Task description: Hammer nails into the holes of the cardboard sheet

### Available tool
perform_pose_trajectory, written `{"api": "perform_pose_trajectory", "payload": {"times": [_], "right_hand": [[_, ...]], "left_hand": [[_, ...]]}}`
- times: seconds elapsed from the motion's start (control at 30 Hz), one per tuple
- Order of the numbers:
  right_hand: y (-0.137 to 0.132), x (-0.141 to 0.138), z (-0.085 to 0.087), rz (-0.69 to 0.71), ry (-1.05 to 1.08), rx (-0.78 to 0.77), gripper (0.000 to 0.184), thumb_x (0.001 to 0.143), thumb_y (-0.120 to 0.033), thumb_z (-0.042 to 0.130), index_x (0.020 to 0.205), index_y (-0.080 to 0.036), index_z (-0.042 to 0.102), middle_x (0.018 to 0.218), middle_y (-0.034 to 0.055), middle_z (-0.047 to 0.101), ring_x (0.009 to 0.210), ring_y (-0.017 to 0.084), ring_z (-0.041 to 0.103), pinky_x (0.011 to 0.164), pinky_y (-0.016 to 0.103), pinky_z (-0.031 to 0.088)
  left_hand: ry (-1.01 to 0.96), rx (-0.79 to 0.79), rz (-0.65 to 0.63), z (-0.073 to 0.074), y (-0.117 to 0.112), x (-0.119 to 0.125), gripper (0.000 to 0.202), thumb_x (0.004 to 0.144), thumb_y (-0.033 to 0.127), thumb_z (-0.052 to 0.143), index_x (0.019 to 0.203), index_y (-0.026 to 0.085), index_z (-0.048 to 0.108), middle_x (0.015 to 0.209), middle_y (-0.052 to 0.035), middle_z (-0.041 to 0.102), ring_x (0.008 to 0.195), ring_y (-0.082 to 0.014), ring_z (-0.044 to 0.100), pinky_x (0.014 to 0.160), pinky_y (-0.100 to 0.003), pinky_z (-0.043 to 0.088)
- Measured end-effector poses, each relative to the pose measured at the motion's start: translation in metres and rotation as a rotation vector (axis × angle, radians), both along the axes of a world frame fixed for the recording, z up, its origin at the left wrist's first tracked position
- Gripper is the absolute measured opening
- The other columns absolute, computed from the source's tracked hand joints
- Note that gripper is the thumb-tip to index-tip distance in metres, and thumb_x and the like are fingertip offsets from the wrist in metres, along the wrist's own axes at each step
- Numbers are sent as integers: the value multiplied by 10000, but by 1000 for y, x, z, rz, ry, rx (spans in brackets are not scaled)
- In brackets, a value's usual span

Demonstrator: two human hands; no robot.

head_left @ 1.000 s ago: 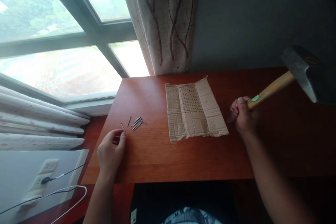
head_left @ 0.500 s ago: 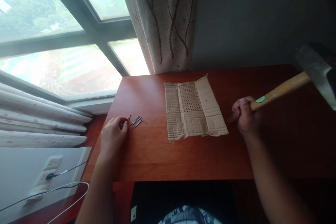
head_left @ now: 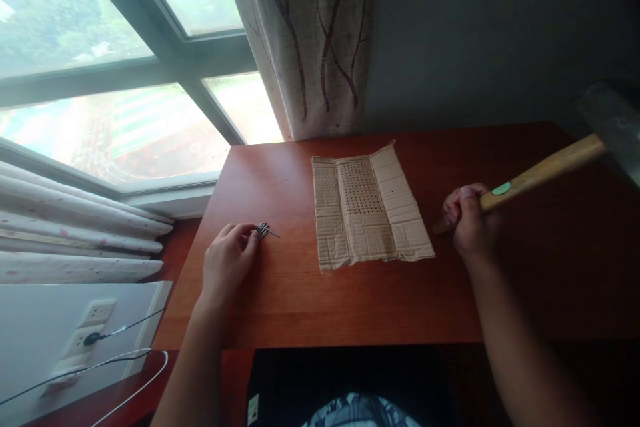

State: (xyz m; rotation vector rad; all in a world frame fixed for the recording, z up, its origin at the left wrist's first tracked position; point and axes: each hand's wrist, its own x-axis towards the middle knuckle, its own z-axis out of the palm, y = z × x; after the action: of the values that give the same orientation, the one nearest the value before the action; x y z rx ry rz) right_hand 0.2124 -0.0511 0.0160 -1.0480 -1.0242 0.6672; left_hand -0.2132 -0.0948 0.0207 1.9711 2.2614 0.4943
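Observation:
My left hand (head_left: 229, 257) is low over the left side of the table, thumb and fingertips pinched around a nail at the near end of a small bunch of nails (head_left: 263, 230). The fingers partly cover the bunch; one thin nail sticks out to the right. My right hand (head_left: 471, 220) is wrapped round the wooden handle of a hammer (head_left: 545, 167), held above the table's right side. Its metal head is dim and blurred at the right edge. Between my hands lies a creased cardboard sheet (head_left: 370, 233) with rows of small holes in its middle panel.
The reddish wooden table (head_left: 280, 307) ends at a front edge close to my body. Beyond its left side are a window (head_left: 165, 73), a curtain (head_left: 75, 233) and a wall socket with a plug and cables (head_left: 93, 340). Another curtain (head_left: 320, 40) hangs behind the table.
My left hand has moved right, up against the bunch of nails, and now hides part of it. My right hand keeps the hammer raised; its head has shifted slightly to the right.

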Motion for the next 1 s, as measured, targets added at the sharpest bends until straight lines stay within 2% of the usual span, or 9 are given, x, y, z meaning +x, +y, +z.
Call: {"api": "perform_pose_trajectory", "payload": {"times": [0.3,0.57,0.73,0.87,1.0], "right_hand": [[0,0,-1,9,-4,-1,360,895,-433,653,670,-227,460,495,-70,408,420,95,385,402,239,300],[0,1,-1,28,21,14,343,909,-401,646,675,-224,469,497,-71,408,418,92,383,401,240,300],[2,2,-4,17,20,26,358,897,-420,662,674,-223,463,494,-73,406,415,87,380,395,232,300],[2,3,-6,17,31,22,338,899,-404,661,685,-221,473,494,-72,413,412,86,381,394,233,301],[1,3,-4,5,20,12,345,897,-415,660,683,-221,473,494,-71,412,412,87,387,393,233,311]], "left_hand": [[-23,11,-19,6,4,7,282,905,412,542,1025,213,702,1037,-41,712,797,-167,683,659,-262,454],[50,29,-36,6,4,10,250,925,382,557,1062,216,685,1073,-43,693,832,-189,670,679,-284,451],[297,85,-220,8,6,14,187,944,307,548,1010,234,708,1036,-71,660,959,-254,614,762,-336,473],[448,16,-417,13,13,19,192,952,227,519,960,231,711,1008,-81,654,937,-255,605,730,-347,482],[520,-35,-555,20,21,20,191,926,157,515,933,209,698,998,-94,663,926,-264,607,715,-356,489]]}}
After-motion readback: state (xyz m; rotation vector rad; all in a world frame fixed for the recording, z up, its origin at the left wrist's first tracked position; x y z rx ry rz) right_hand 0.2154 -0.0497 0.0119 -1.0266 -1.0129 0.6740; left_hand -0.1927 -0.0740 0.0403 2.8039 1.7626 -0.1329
